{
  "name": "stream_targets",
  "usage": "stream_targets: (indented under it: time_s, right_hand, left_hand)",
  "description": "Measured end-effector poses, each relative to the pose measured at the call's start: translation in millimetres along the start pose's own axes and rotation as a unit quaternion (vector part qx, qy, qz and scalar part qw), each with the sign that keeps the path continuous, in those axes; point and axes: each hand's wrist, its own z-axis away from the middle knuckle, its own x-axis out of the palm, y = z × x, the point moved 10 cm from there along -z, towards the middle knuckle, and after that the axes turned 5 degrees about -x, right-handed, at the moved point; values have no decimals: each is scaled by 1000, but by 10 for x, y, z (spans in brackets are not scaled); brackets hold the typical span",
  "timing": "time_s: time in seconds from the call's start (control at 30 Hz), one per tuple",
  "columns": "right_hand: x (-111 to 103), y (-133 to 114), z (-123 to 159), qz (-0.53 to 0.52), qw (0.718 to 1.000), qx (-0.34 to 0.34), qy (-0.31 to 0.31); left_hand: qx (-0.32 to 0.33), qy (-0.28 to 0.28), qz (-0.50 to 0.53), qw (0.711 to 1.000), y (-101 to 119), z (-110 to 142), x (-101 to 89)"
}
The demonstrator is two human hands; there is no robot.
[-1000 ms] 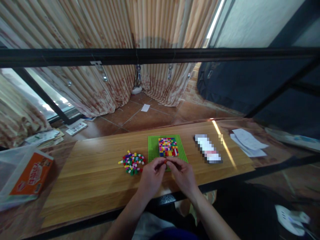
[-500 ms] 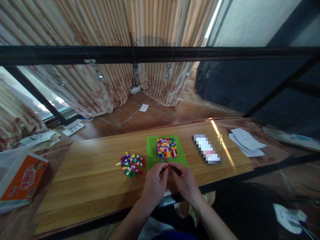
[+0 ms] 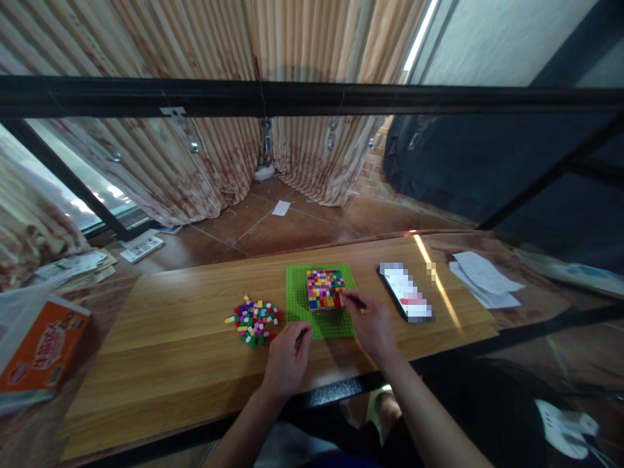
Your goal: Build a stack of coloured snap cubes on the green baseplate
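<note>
A green studded baseplate (image 3: 296, 296) lies on the table, bearing a block of small multicoloured toy bricks (image 3: 325, 289). My right hand (image 3: 373, 322) reaches over the plate's right side, its thumb and index finger pinched at the block's right edge; whatever sits between the fingertips is too small to make out. Near the plate's front left corner, my left hand (image 3: 288, 354) has its fingers curled and pressed together, with a tiny reddish spot at the tips that I cannot identify. To its left is a loose pile of toy bricks (image 3: 254, 320).
A phone (image 3: 407, 292) lies right of the baseplate on the wooden table (image 3: 170, 344). White papers (image 3: 487, 279) are beyond the table's right end. An orange and white package (image 3: 46, 348) stands at the far left. A dark rail (image 3: 312, 99) crosses behind.
My hands have parted from in front of the block. The right hand has moved forward and right to the block's edge; the left has drawn slightly back and left.
</note>
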Motion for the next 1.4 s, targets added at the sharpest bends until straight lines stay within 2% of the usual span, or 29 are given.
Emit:
stream_targets:
  time_s: [0.13, 0.27, 0.4, 0.57, 0.77, 0.93, 1.0, 1.07, 1.1, 1.17, 1.2, 1.3, 1.4]
  right_hand:
    - [58, 56, -102, -14, 999, -25, 22]
    - [134, 201, -108, -20, 999, -7, 33]
    - [206, 410, -98, -88, 994, 50, 39]
    - [311, 583, -119, -225, 964, 135, 33]
    - [390, 650, -128, -269, 945, 182, 28]
    - [378, 595, -139, -231, 959, 161, 20]
    - [243, 457, -107, -161, 979, 116, 49]
    - [96, 220, -15, -78, 992, 46, 84]
    - [78, 90, 50, -50, 995, 12, 82]
    - [177, -133, 198, -47, 998, -40, 27]
    - [298, -219, 279, -57, 996, -56, -30]
    - [559, -354, 489, -76, 985, -70, -139]
    - [673, -365, 561, -87, 978, -65, -180]
  left_hand:
    - [15, -6, -6, 1000, -8, 4, 16]
    - [30, -2, 2, 1000, -10, 8, 19]
    - [40, 4, 3, 999, -7, 17, 22]
    - [43, 4, 3, 999, 15, 20, 21]
    - [45, 13, 7, 999, -18, 28, 26]
    - [26, 25, 18, 999, -100, 36, 23]
    - [17, 27, 28, 999, -119, 35, 14]
    - [13, 27, 40, 999, -120, 32, 6]
    - [13, 25, 45, 999, -117, 29, 4]
    - [14, 18, 52, 998, -113, 24, 8]
    - [13, 15, 54, 998, -115, 22, 12]
    - [10, 3, 65, 998, -139, 20, 29]
    - [2, -6, 86, 996, -178, 24, 49]
